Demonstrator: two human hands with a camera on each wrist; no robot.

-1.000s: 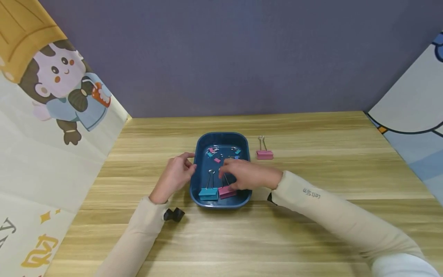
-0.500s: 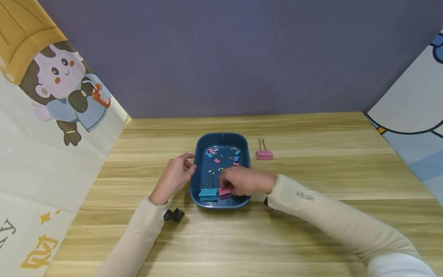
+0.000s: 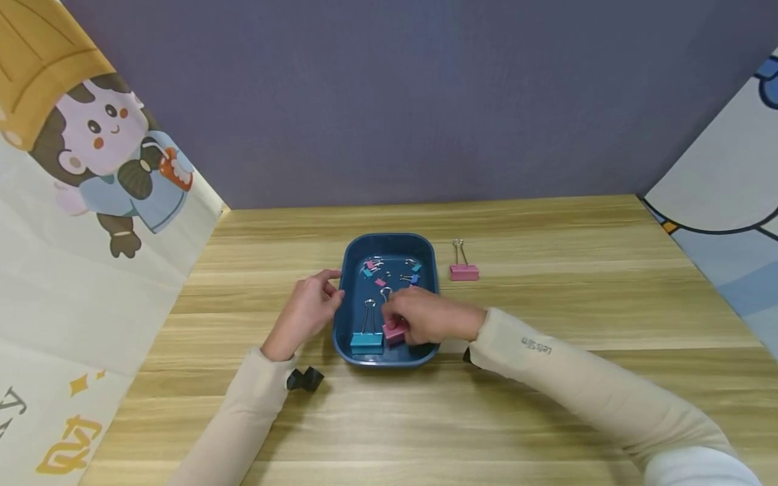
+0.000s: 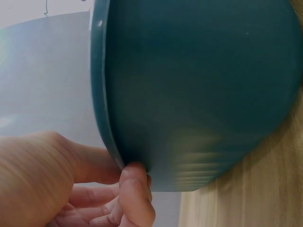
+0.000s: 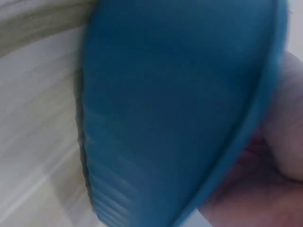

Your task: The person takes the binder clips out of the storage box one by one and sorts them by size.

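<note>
A blue plastic bin (image 3: 389, 236) stands on the table in the head view. My left hand (image 3: 310, 307) pinches its left rim; the left wrist view has thumb and curled fingers (image 4: 136, 191) meeting at the rim, against the outer wall. Inside the bin's near right part, my right hand (image 3: 428, 314) grips a large pink binder clip (image 3: 394, 334), partly covered by the fingers. Just left of it lies a large teal binder clip (image 3: 367, 343), handles pointing away. The bin's wall (image 5: 165, 94) hides the pink clip in the right wrist view.
Several small pink, teal and blue binder clips (image 3: 415, 278) lie in the bin's far half. Another large pink binder clip (image 3: 464, 272) is on the wooden table (image 3: 547, 270), right of the bin. A purple-grey panel (image 3: 425, 101) rises behind the table.
My right hand has closed its fingers on the large pink clip and shifted it slightly, its handles now a little farther from me. The left hand has stayed at the rim.
</note>
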